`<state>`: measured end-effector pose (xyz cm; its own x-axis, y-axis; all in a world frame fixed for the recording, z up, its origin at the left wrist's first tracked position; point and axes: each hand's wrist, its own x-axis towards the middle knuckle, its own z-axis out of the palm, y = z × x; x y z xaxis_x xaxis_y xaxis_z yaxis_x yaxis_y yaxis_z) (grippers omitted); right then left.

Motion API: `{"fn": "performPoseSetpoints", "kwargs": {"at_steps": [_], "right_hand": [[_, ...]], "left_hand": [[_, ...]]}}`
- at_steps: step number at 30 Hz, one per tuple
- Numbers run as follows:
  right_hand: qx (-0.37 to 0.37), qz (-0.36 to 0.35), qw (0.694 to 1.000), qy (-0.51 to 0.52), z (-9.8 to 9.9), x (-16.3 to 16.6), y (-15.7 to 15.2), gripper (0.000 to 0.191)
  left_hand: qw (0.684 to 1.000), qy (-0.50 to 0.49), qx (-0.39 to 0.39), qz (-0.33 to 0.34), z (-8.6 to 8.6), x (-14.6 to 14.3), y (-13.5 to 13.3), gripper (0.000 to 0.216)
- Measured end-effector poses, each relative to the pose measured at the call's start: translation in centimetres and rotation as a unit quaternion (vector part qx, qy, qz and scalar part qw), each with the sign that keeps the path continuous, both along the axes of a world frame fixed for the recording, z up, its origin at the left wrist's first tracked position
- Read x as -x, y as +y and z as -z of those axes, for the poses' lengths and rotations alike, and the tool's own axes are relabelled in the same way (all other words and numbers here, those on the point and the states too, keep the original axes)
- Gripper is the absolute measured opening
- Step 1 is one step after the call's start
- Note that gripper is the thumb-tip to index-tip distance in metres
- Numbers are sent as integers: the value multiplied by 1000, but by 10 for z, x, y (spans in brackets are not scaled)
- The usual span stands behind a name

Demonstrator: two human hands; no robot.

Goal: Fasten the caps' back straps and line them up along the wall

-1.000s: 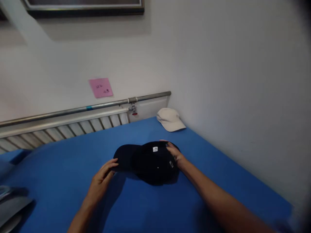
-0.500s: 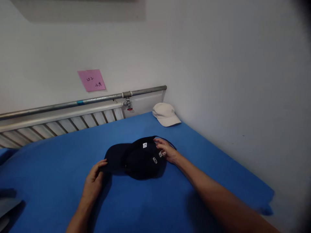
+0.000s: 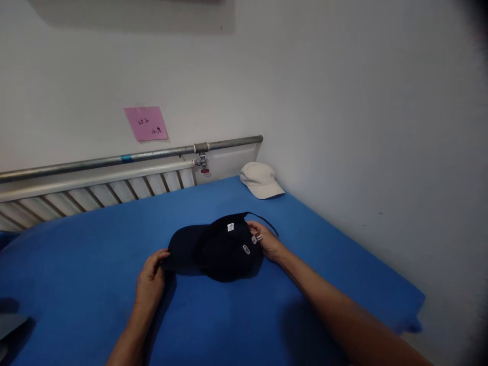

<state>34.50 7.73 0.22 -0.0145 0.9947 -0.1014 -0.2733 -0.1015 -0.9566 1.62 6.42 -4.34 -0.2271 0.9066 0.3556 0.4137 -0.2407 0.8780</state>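
Note:
A dark navy baseball cap (image 3: pixel 224 254) lies on its side above the blue sheet, its brim pointing left and its open back strap sticking out at the right. My left hand (image 3: pixel 152 272) pinches the brim's tip between thumb and fingers. At the cap's rear, my right hand (image 3: pixel 267 241) grips the edge beside a metal buckle (image 3: pixel 256 238); some of its fingers are hidden inside the cap. A white label and a small oval badge show on the cap.
A cream cap (image 3: pixel 261 180) rests in the far corner of the blue-covered bed (image 3: pixel 95 264). Behind it run a metal pipe (image 3: pixel 160 153) and a white radiator (image 3: pixel 122 190). A pink note (image 3: pixel 147 123) is on the wall. A greyish object (image 3: pixel 11 325) lies at the left edge.
The strap's loose end now stands out further from the cap, and my right fingers reach less far over its edge. The cap and both hands sit slightly further right in view.

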Motion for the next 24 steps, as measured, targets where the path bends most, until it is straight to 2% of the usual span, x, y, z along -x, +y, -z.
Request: {"fn": "performPoseSetpoints", "kwargs": {"at_steps": [2,4,7,10,13,15,18,20,22,24], "right_hand": [[-6,5,1000,-2,1,7,-5,18],[-4,10,1000,5,2,16,-12,20],[11,23,999,26,2,35,-24,20],[33,-19,999,32,-2,51,-37,25],[15,-86,996,8,-7,55,-43,26],[-20,-62,998,-21,-8,48,-39,27],[-104,37,988,-109,-8,33,-32,37],[-217,61,949,-219,-9,26,-32,46],[-343,40,878,-333,-12,24,-34,50],[-427,2,807,-408,-16,25,-39,44]], "left_hand": [[996,73,-46,-26,-6,-3,-4,25],[984,141,-110,-14,-16,-11,-14,32],[963,188,-174,89,-34,-32,-37,35],[941,210,-182,191,-47,-54,-56,46],[937,213,-152,230,-52,-63,-64,47],[936,208,-122,255,-54,-63,-65,38],[923,211,-91,309,-55,-64,-68,35],[919,206,-68,329,-55,-69,-71,38],[917,193,-35,346,-55,-76,-74,33],[915,173,3,365,-56,-76,-75,24]]}}
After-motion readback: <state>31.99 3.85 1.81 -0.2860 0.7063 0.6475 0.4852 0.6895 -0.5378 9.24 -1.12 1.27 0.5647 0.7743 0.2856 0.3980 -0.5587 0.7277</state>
